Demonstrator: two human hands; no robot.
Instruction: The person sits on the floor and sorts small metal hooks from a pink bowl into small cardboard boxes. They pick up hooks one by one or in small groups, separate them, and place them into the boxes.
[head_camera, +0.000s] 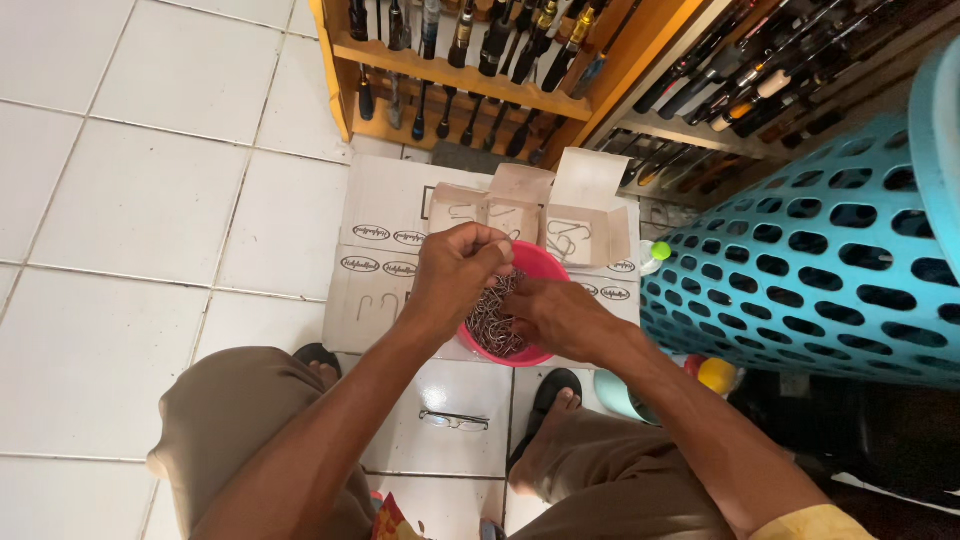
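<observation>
A pink bowl (541, 262) sits on flattened cardboard (385, 215) on the tiled floor, filled with a tangle of metal hooks (497, 325). My left hand (455, 275) hovers over the bowl's left side, fingers pinched on a few hooks lifted from the pile. My right hand (560, 315) rests over the bowl's right side, fingers in the hooks. Whether it grips any is hidden. Behind the bowl stand three small open cardboard boxes (585, 235) with hooks inside.
A turquoise perforated plastic basket (820, 270) lies at the right. A wooden rack of fishing rods (470, 70) stands behind the cardboard. Eyeglasses (455, 421) lie on the tile between my feet. A small bottle with a green cap (656, 254) stands by the basket.
</observation>
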